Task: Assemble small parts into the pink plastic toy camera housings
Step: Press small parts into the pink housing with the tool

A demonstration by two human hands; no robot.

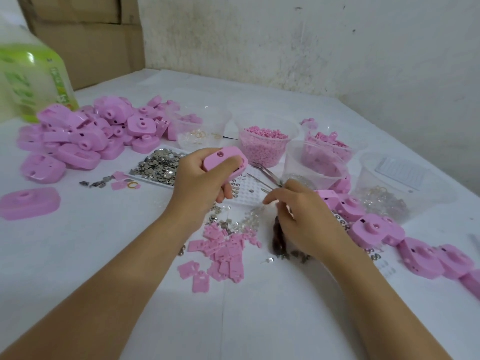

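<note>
I am looking down through the head camera at a white-covered table (109, 229). The person's left hand (200, 183) is raised above the middle of the table. Its fingers and thumb are wrapped firmly round one rounded pink plastic toy camera housing (223, 158), which is held tilted with a small round hole showing on its upper face.

The right hand (298, 216) sits lower, just to the right. Its fingertips and thumb are drawn together above a scatter of small clear plastic parts (249, 220). That spot is blurred, so I cannot tell whether they pinch anything.

A pair of thin metal tweezers (262, 175) lies between the two hands, with its near end by the right hand's knuckles. I cannot tell whether the hand touches it. Below the held housing is a white dimpled tray (246, 196) carrying a few small metal rings.

Nearer the front lies a loose pile of flat pink plastic plates (223, 250). A big heap of pink housings (85, 136) fills the far left, and a single pink housing (28, 203) lies alone by the left edge. A row of pink housings (376, 227) runs along the right.

Behind the hands stands a clear plastic tub of tiny pink pellets (265, 144), with other clear tubs beside it. A flat spread of shiny silver discs (158, 165) lies left of the held housing. A green and white plastic bottle (31, 81) stands at the far left.
</note>
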